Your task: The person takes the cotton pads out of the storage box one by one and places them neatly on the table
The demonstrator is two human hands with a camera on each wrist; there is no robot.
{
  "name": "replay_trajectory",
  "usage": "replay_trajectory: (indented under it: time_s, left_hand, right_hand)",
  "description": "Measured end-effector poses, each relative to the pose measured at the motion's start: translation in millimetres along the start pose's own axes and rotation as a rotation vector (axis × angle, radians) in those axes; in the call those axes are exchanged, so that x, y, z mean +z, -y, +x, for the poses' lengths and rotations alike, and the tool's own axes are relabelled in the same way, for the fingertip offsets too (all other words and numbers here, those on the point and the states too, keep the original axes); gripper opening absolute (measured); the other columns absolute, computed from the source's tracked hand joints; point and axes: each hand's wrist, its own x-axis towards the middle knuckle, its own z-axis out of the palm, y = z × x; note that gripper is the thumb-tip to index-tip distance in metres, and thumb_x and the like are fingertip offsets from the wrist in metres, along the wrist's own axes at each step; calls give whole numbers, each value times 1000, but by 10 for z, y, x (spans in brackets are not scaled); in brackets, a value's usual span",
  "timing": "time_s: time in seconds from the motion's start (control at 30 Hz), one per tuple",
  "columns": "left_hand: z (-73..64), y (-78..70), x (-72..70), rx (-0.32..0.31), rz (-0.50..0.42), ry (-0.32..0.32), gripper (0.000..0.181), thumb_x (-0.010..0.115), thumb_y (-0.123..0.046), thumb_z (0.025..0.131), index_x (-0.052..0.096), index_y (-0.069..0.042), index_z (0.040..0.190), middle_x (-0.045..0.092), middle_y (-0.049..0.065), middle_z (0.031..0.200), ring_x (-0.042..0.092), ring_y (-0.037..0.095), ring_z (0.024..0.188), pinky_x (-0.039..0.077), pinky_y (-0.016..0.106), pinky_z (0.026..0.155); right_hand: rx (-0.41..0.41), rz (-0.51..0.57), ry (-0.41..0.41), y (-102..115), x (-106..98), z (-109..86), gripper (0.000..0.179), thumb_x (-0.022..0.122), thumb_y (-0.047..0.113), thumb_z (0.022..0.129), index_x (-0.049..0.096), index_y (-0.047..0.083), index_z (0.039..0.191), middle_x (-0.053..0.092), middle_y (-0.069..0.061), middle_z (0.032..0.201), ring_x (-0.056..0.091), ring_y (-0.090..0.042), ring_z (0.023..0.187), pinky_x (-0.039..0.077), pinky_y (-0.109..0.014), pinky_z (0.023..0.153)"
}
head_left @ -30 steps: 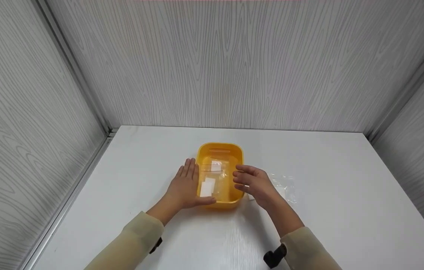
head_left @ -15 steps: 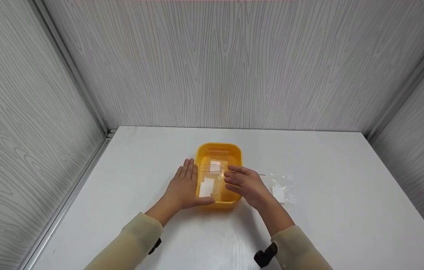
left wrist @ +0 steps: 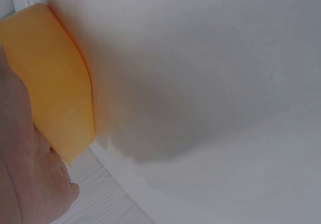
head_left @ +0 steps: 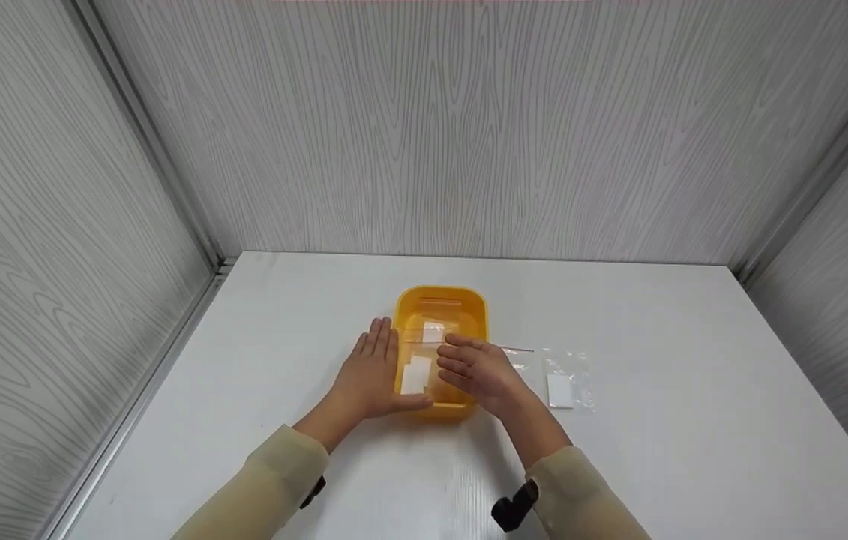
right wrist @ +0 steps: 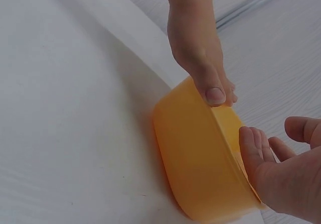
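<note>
An orange-yellow plastic basket [head_left: 477, 311] stands on the white table. My left hand [head_left: 368, 379] lies along its left side, fingers straight and thumb stretched over the near rim. The right wrist view shows that thumb [right wrist: 214, 94] on the rim. Over the basket's right rim reaches my right hand [head_left: 482, 377], fingers loosely extended and nothing visible in them. Inside the basket lie clear plastic bags with white cards [head_left: 415, 375] in them. Another clear bag [head_left: 581, 367] with a white piece [head_left: 560, 391] lies to the right, partly hidden by the right hand.
The white table [head_left: 656, 420] is bordered by a grey wood-grain panel [head_left: 431, 150] at the back and similar panels at both sides. A reddish line [head_left: 517, 349], like a zip seal, runs along the upper edge of the bag outside the basket.
My right hand has moved left, further over the basket, uncovering more of the bag on the table. The left hand and the basket have stayed in place.
</note>
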Motion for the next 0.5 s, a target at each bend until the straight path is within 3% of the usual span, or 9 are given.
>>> replay_trajectory:
  time_s: [0.2,0.5]
  left_hand:
    - [0,7,20,-6,17,-6,134,40,-95,72,12,4,157,1,22,166,1,34,154,11,46,124]
    - [-17,-17,-6,-16,-18,-5,130,48,-89,75,12,4,158,1,22,166,0,34,154,10,46,124]
  right_hand:
    - [15,17,-23,-44,58,60,43,57,9,100,50,0,141,64,-15,128,54,-37,129,50,-40,104]
    - [67,-33,-37,-78,78,148,46,54,13,102,46,2,146,49,-22,146,51,-37,133,44,-43,110]
